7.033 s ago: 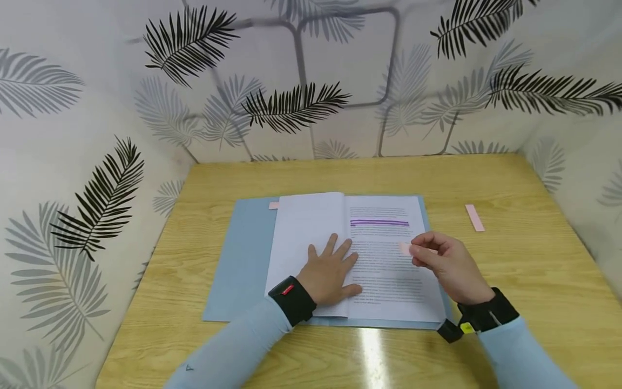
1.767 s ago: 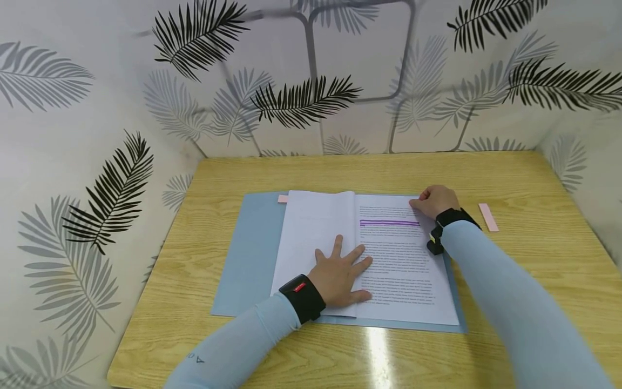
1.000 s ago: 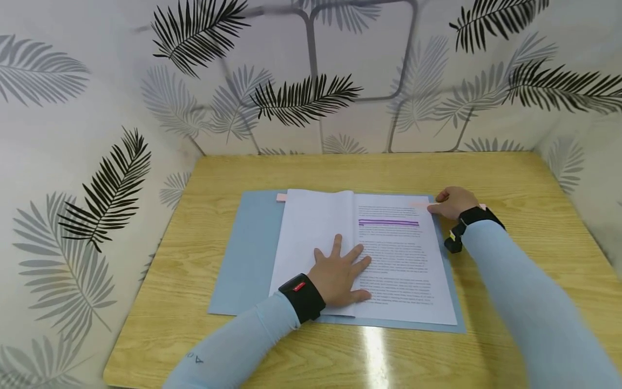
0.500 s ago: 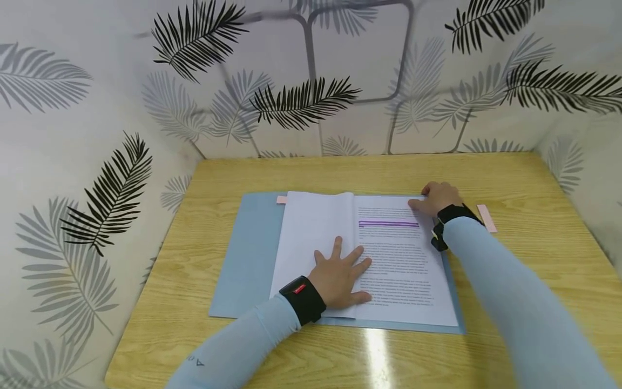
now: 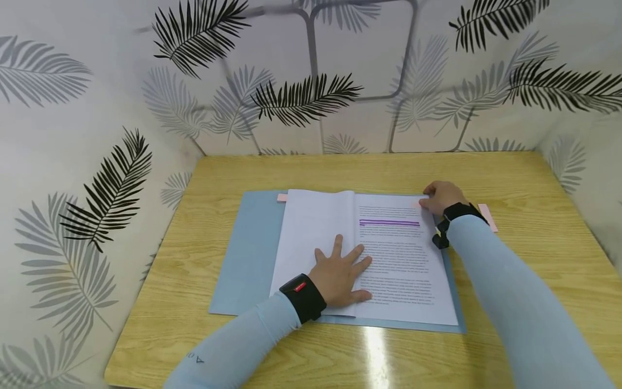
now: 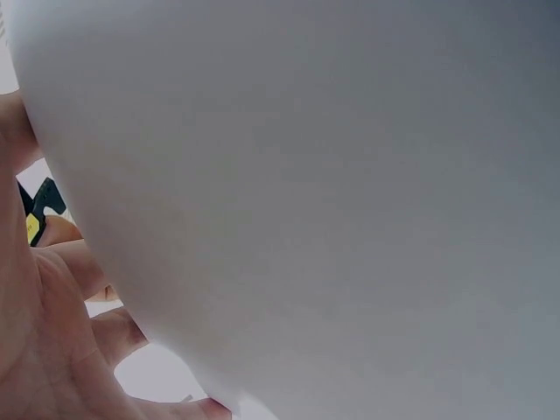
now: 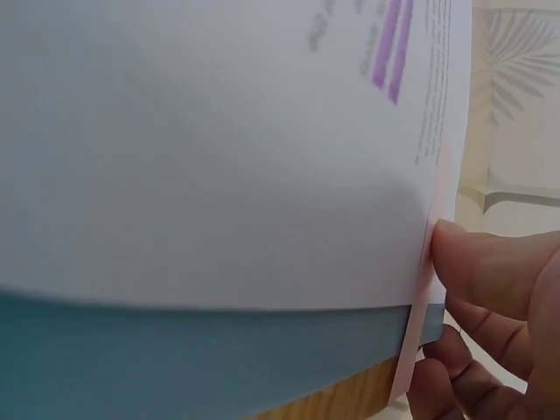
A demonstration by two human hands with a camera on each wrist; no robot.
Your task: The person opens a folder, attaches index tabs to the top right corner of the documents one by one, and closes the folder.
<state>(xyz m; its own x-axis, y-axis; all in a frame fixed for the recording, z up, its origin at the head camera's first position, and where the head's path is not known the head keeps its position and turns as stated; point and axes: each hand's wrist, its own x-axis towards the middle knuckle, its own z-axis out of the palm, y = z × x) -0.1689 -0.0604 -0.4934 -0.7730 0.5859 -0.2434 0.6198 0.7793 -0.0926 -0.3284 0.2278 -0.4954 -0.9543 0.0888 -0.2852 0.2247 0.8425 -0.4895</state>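
An open booklet of printed pages (image 5: 393, 259) lies on a light blue folder (image 5: 245, 254); a purple highlighted line (image 5: 389, 222) crosses its right page. My left hand (image 5: 336, 278) rests spread and flat over the booklet's fold. At the right page's top right corner, my right hand (image 5: 443, 198) holds a pale pink sticky tab (image 7: 423, 280). Its thumb lies on the tab against the page in the right wrist view, the other fingers curled below, and the tab extends past the page edge. White paper fills most of the left wrist view beside my left hand (image 6: 52, 332).
Another pink tab (image 5: 282, 198) sticks out past the left page at the top. A loose pink strip (image 5: 487, 217) lies on the wooden table (image 5: 311, 173), right of the folder and partly behind my right wrist. A leaf-patterned cloth (image 5: 291, 102) hangs behind the table.
My right hand has gone from mid-page to the top right corner with the pink tab. It shifted out rightward a second ago, then came back. My left hand stays on the booklet.
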